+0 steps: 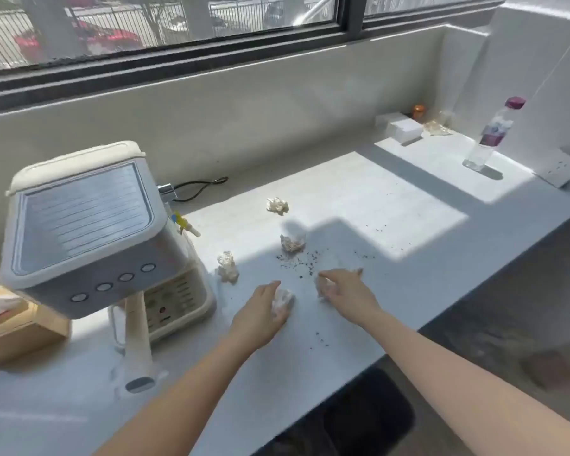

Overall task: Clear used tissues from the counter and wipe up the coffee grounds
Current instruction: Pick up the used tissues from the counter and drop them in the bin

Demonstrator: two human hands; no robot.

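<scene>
Three crumpled used tissues lie loose on the white counter [392, 205]: one at the back [277, 205], one in the middle [292, 243], one close to the coffee machine [228, 266]. Dark coffee grounds [298, 261] are scattered just in front of the middle tissue, with a few more specks nearer the front edge [321, 339]. My left hand [260, 315] curls around a white tissue wad [283, 301] on the counter. My right hand [344, 291] presses on another white tissue [323, 286] beside the grounds.
A cream coffee machine [89, 225] stands at the left with its black cord [201, 187] behind it. A wooden tissue box [10, 324] sits at the far left. At the far right are a water bottle [491, 136], a white box [403, 128] and a wall socket [556, 167].
</scene>
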